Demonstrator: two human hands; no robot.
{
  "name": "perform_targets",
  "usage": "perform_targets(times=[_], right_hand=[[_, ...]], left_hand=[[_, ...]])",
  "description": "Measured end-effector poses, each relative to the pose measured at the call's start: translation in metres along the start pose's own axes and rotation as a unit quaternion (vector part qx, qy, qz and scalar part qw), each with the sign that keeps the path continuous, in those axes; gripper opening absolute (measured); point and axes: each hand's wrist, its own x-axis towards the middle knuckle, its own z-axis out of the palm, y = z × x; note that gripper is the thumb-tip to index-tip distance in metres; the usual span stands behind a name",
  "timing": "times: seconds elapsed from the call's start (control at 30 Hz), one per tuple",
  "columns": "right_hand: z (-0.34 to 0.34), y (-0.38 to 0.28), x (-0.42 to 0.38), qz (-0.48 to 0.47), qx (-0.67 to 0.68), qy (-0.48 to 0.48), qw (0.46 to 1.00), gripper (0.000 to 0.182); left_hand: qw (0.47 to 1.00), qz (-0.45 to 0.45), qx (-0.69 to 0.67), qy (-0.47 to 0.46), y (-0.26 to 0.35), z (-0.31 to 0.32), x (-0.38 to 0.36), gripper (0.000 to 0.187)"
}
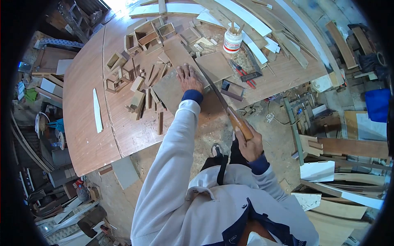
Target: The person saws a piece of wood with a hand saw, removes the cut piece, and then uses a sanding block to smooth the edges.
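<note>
My left hand (189, 78) lies flat with fingers spread, pressing on a thin wooden board (167, 93) near the table's front edge. My right hand (249, 144) is wrapped round the wooden handle of a handsaw (218, 95). The saw's long narrow blade points away from me, along the right side of the board, just right of my left hand. Whether its teeth are in the wood cannot be made out. Beyond the blade lies a flat square panel (215, 66). A small open wooden box (232, 89) sits at the table edge.
The wooden table (84, 119) carries small box frames (147, 33), loose offcuts, a white glue tub (232, 40) holding sticks, red-handled pliers (250, 83) and a try square (251, 76). Long curved strips (246, 16) line the far side. Stacked wood (349, 147) stands at right.
</note>
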Motion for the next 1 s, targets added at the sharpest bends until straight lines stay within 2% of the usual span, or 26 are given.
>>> perform_targets(times=[0.03,0.13,0.23,0.4,0.47,0.53,0.63,0.73,0.83,0.87,0.93,0.97,1.0], right_hand=[[0.002,0.001,0.006,0.029,0.033,0.002,0.999,0.042],[0.000,-0.002,-0.009,0.032,0.021,-0.002,0.999,0.042],[-0.022,-0.026,-0.024,0.016,0.028,-0.011,0.999,0.040],[-0.037,-0.020,-0.057,0.040,0.023,-0.016,0.999,0.038],[-0.033,-0.015,-0.053,0.048,0.027,-0.016,0.998,0.037],[-0.022,-0.007,-0.043,0.000,0.022,0.011,1.000,0.038],[-0.009,-0.017,-0.012,0.039,0.030,-0.030,0.998,0.039],[0.004,0.009,-0.014,0.022,0.010,0.031,0.999,0.041],[0.000,0.019,-0.016,0.054,0.075,0.002,0.996,0.041],[0.003,0.027,-0.018,0.051,0.077,0.004,0.996,0.041],[0.013,0.047,-0.021,-0.069,0.041,0.067,0.994,0.038],[0.014,0.054,-0.026,-0.069,0.044,0.067,0.994,0.038],[0.014,0.057,-0.031,0.026,0.108,0.045,0.993,0.037]], left_hand=[[1.000,0.002,-0.001,0.004,0.001,-0.001,0.003,0.047],[1.000,-0.013,-0.010,0.009,0.010,0.001,0.003,0.050],[1.000,-0.003,-0.015,-0.024,0.009,-0.005,0.001,0.053],[0.999,0.004,-0.010,-0.041,0.007,-0.003,0.000,0.053],[0.999,0.017,-0.036,-0.022,0.004,0.000,-0.001,0.052],[0.998,0.029,-0.061,-0.010,0.002,0.001,-0.002,0.051],[0.999,0.045,-0.017,-0.011,-0.002,0.003,0.001,0.048],[0.999,0.031,0.027,0.011,-0.006,0.012,0.006,0.049],[1.000,0.019,0.021,0.003,-0.006,0.007,0.008,0.049],[1.000,0.017,0.013,-0.001,-0.006,0.005,0.005,0.050],[1.000,0.016,0.005,-0.004,-0.005,0.000,0.003,0.050],[0.999,0.031,0.009,-0.027,-0.008,-0.004,0.002,0.051],[0.998,0.046,0.014,-0.051,-0.012,-0.007,-0.001,0.052]])
